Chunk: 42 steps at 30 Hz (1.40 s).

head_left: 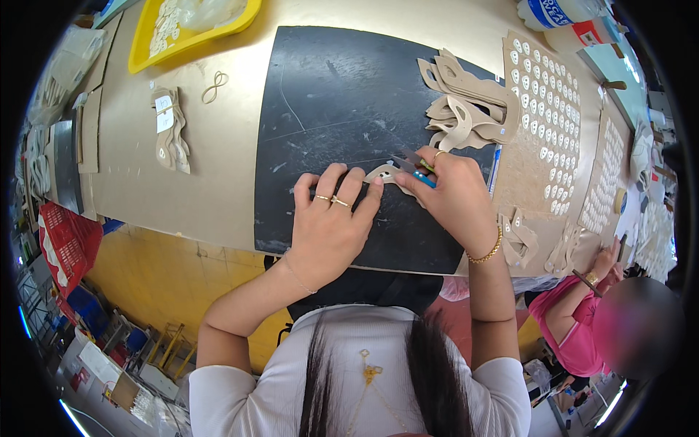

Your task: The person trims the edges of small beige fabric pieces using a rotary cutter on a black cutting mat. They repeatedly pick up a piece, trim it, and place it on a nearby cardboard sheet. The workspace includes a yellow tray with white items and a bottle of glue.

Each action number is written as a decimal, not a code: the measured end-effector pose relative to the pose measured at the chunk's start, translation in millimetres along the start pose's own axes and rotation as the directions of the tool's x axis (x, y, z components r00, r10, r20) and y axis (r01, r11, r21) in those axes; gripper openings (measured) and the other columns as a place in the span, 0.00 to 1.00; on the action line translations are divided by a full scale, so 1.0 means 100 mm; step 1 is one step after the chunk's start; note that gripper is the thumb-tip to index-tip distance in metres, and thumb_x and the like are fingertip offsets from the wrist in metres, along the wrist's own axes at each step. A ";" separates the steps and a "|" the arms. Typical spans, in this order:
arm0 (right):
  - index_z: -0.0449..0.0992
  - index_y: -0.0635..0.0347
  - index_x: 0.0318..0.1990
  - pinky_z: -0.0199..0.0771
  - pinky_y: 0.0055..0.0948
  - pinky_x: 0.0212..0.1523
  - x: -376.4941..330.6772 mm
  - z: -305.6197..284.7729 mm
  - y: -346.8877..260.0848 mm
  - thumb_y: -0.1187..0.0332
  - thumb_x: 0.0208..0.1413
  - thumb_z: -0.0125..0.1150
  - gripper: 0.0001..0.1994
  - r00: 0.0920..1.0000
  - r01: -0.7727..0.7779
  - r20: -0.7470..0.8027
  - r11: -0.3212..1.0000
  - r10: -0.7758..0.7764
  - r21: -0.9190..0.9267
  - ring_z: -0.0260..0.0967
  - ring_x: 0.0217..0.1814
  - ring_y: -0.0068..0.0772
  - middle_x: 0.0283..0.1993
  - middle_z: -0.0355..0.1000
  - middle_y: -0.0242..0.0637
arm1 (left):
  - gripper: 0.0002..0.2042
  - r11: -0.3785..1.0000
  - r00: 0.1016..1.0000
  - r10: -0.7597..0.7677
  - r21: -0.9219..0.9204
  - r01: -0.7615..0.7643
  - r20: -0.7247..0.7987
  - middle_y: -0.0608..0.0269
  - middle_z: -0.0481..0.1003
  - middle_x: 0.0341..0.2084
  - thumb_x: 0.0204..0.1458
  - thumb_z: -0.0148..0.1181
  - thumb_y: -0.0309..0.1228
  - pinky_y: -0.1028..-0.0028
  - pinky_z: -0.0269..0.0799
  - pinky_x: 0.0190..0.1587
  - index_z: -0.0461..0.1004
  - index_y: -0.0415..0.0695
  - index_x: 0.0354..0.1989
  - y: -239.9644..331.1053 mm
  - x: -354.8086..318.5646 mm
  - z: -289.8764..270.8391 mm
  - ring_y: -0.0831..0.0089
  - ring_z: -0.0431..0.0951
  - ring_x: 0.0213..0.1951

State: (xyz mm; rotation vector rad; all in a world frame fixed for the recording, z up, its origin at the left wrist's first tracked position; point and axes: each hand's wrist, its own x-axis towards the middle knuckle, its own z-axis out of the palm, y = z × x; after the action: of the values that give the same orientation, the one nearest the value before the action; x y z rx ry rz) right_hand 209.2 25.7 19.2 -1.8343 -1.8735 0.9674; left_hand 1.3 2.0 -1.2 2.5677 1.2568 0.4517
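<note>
On the black cutting mat [320, 109], a small beige leather-like strip [381, 174] with a white patch and dark holes lies between my hands. My left hand [331, 218] is spread over its left end, thumb and fingertips pressing it to the mat. My right hand [460, 191] is closed round a small snips-like tool [423, 178] with blue and green handle parts. Its metal blades point left, just above the strip. Part of the strip is hidden under my fingers. Beyond my right hand, a stack of beige cut pieces [466, 102] rests at the mat's right edge.
A board with rows of white patches [535, 131] lies right. More beige pieces [518, 240] sit near the front edge. At the left are a tied bundle [172, 135], a rubber band [215, 87] and a yellow tray [196, 35]. Another person in pink [571, 324] works at right.
</note>
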 end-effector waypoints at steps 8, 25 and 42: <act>0.79 0.69 0.34 0.68 0.38 0.27 0.01 0.00 -0.03 0.60 0.52 0.74 0.17 1.000 -0.019 -0.008 0.999 0.019 -0.042 0.70 0.22 0.49 0.21 0.70 0.50 | 0.14 0.999 0.999 0.031 0.031 -0.030 -0.017 0.58 0.73 0.47 0.50 0.60 0.29 0.54 0.63 0.54 0.79 0.43 0.47 0.01 0.04 -0.05 0.59 0.71 0.54; 0.75 0.67 0.32 0.71 0.49 0.35 0.15 -0.09 -0.04 0.59 0.53 0.71 0.17 0.988 0.007 0.151 0.989 0.015 -0.150 0.73 0.34 0.63 0.28 0.74 0.55 | 0.19 0.999 0.998 0.037 0.019 -0.036 -0.042 0.62 0.73 0.45 0.49 0.61 0.34 0.56 0.63 0.45 0.77 0.49 0.51 0.02 0.04 0.06 0.61 0.73 0.46; 0.73 0.72 0.31 0.68 0.48 0.34 0.17 -0.08 0.14 0.62 0.51 0.73 0.19 0.987 0.000 0.156 0.980 0.032 -0.200 0.70 0.31 0.63 0.27 0.72 0.58 | 0.10 0.995 0.964 0.090 -0.028 -0.100 -0.249 0.54 0.73 0.50 0.53 0.59 0.35 0.51 0.63 0.57 0.77 0.45 0.40 0.04 -0.04 0.38 0.52 0.70 0.58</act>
State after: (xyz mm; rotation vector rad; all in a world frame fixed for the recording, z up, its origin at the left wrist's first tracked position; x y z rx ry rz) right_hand 223.1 43.0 11.3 -1.9379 -2.1227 0.9887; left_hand 16.7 -6.6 -35.5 2.6076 1.1879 0.8318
